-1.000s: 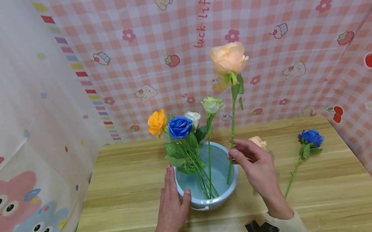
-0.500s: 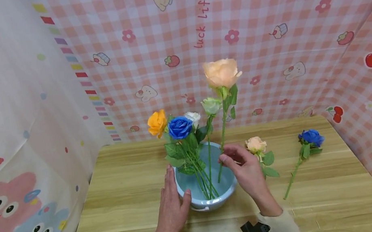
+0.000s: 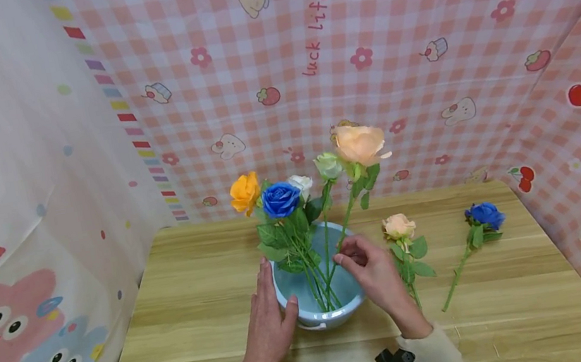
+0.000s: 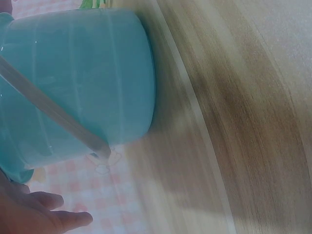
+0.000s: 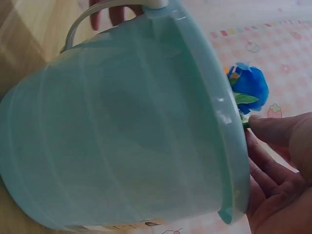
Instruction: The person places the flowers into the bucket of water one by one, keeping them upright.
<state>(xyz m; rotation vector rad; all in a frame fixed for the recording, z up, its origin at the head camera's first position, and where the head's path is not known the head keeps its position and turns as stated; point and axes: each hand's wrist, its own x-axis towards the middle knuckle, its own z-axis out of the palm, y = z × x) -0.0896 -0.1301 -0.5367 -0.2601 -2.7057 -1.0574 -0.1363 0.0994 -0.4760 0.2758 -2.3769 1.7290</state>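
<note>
Your right hand: fingers pinched large peach rose | lower end inside bucket, between side edges of the surface | left hand: straight fingers touched its side | low, light pinch likely served best

A peach rose was pinched above a light-blue bucket.
Its green stem, held by the right hand, was tilted rightward, lower end inside; the upright bucket was touched at the rim by the left hand.
</note>
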